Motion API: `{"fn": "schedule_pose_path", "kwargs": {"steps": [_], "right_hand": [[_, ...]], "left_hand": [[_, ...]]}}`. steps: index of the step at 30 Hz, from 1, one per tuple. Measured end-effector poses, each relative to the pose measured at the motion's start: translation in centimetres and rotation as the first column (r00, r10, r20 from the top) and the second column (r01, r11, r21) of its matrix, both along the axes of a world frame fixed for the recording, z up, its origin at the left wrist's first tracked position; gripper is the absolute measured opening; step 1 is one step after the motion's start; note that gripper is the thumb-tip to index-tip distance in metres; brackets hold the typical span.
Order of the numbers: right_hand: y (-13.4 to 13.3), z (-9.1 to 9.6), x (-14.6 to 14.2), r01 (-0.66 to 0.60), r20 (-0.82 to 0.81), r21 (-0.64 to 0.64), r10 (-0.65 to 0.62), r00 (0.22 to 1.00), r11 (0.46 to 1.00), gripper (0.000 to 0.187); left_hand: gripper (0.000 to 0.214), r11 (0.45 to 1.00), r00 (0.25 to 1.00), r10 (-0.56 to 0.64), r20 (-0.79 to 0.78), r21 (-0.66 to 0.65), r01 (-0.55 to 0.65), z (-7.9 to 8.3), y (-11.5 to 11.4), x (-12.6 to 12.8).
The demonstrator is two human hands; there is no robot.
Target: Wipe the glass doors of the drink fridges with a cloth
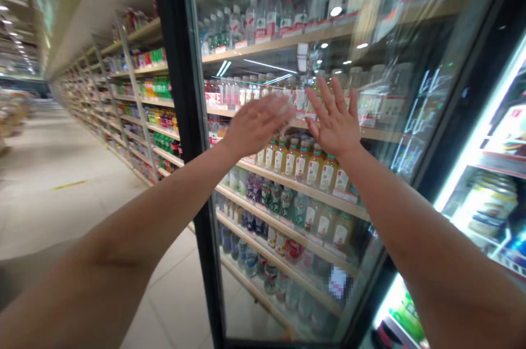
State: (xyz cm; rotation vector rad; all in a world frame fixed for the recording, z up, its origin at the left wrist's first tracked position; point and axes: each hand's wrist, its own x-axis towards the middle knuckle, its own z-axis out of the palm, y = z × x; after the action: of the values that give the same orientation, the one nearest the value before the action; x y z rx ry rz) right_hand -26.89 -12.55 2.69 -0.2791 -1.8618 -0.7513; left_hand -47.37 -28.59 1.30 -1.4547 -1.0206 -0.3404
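Observation:
A tall glass cooler door point(263, 310) in a black frame point(181, 91) stands swung open before me. My left hand point(261, 123) is held up in front of the pane, fingers stretched out and their tips smeared by motion. To its right, my right hand point(335, 121) is raised with spread fingers, palm towards the glass. Whether either palm touches the pane I cannot tell. Neither hand shows anything held. Through the glass appear shelves with yellowish juice bottles point(302, 160) just below the hands and red-capped bottles point(273, 12) above.
At the right is the lit cooler interior with jars point(491, 204) and a bright light strip point(480, 124). Long drink shelves point(135, 80) run away on the left beside a tiled floor point(94, 190) with a yellow strip point(69, 184). A pixelated patch covers part of the door's lower right.

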Motion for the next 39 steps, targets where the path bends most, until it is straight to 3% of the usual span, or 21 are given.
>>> {"fn": "schedule_pose_path", "kwargs": {"steps": [2, 3, 4, 6, 8, 9, 10, 12, 14, 18, 19, 24, 25, 29, 30, 33, 35, 36, 39], "right_hand": [[-0.2, 0.0, 0.1, 0.001, 0.006, -0.013, -0.001, 1.000, 1.000, 0.060], [-0.2, 0.0, 0.2, 0.001, 0.008, -0.017, -0.001, 1.000, 1.000, 0.060], [-0.1, 0.0, 0.2, 0.001, 0.007, -0.018, 0.000, 1.000, 1.000, 0.060], [0.0, 0.0, 0.1, -0.003, 0.000, -0.010, 0.003, 1.000, 1.000, 0.059], [0.2, 0.0, 0.1, -0.007, -0.008, 0.002, 0.007, 1.000, 1.000, 0.059], [0.3, 0.0, 0.1, -0.008, -0.009, 0.005, 0.008, 1.000, 1.000, 0.059], [0.3, 0.0, 0.1, -0.009, -0.006, 0.005, 0.009, 1.000, 1.000, 0.060], [0.4, 0.0, 0.0, -0.015, 0.001, 0.002, 0.015, 1.000, 1.000, 0.060], [0.4, 0.0, 0.0, -0.019, -0.004, 0.012, 0.019, 1.000, 1.000, 0.060], [0.5, -0.1, -0.1, -0.017, -0.030, 0.048, 0.018, 0.999, 0.999, 0.060], [0.5, -0.1, -0.1, -0.017, -0.028, 0.046, 0.018, 0.999, 0.999, 0.060], [0.5, 0.0, -0.2, -0.029, -0.008, 0.004, 0.029, 1.000, 1.000, 0.060], [0.5, 0.0, -0.2, -0.034, -0.010, 0.002, 0.034, 0.999, 0.999, 0.060], [0.5, 0.0, -0.3, -0.020, -0.010, 0.012, 0.021, 1.000, 1.000, 0.060], [0.4, 0.0, -0.3, -0.015, -0.009, 0.013, 0.015, 1.000, 1.000, 0.060], [0.3, 0.0, -0.5, -0.010, -0.018, 0.011, 0.010, 1.000, 1.000, 0.060], [0.3, 0.0, -0.5, -0.002, -0.020, 0.016, 0.002, 1.000, 1.000, 0.060], [0.3, 0.0, -0.5, 0.003, -0.018, 0.020, -0.003, 1.000, 1.000, 0.061], [0.4, 0.1, -0.5, -0.002, -0.007, 0.014, 0.002, 1.000, 1.000, 0.061]], "left_hand": [[0.062, 0.956, 0.965, 0.003, 0.261, 0.282, -0.080, 0.4, -0.3, -0.4], [0.064, 0.935, 0.951, -0.013, 0.309, 0.340, -0.098, 0.1, -0.3, -0.4], [0.064, 0.945, 0.960, -0.011, 0.281, 0.318, -0.083, -0.4, -0.3, -0.4], [0.061, 0.998, 0.999, 0.007, 0.045, 0.060, -0.010, -1.5, -0.4, -0.2], [0.059, 0.982, 0.986, -0.023, -0.162, -0.189, -0.009, -1.9, -0.7, -0.4], [0.059, 0.977, 0.985, -0.019, -0.173, -0.213, -0.018, -1.8, -0.9, -0.7], [0.059, 0.987, 0.994, 0.007, -0.107, -0.158, -0.024, -1.5, -1.2, -0.9], [0.060, 0.996, 0.988, 0.033, 0.151, 0.080, -0.045, -0.8, -1.4, -1.4], [0.062, 0.984, 0.961, -0.016, 0.276, 0.174, -0.034, -0.6, -1.4, -1.3], [0.065, 0.987, 0.998, -0.047, 0.049, -0.151, 0.054, -1.1, -0.8, -0.5], [0.065, 0.983, 0.999, -0.042, 0.032, -0.176, 0.047, -1.1, -0.7, -0.3], [0.065, 0.994, 0.966, -0.043, 0.254, 0.106, 0.016, -0.3, 0.6, 0.4], [0.067, 0.997, 0.977, -0.056, 0.206, 0.071, 0.042, -0.4, 0.9, 0.6], [0.066, 0.960, 0.983, -0.124, -0.139, -0.267, 0.084, -0.9, 1.6, 0.8], [0.063, 0.964, 0.984, -0.120, -0.134, -0.253, 0.083, -0.8, 1.5, 0.6], [0.057, 0.995, 0.990, -0.091, 0.107, 0.057, 0.086, -0.4, 1.4, 0.1], [0.061, 0.984, 0.978, -0.111, 0.175, 0.158, 0.083, -0.5, 1.5, 0.1], [0.063, 0.988, 0.985, -0.117, 0.125, 0.111, 0.104, -0.6, 1.6, 0.2], [0.063, 0.972, 0.980, -0.137, -0.145, -0.209, 0.105, -0.4, 1.7, 0.4]]}}
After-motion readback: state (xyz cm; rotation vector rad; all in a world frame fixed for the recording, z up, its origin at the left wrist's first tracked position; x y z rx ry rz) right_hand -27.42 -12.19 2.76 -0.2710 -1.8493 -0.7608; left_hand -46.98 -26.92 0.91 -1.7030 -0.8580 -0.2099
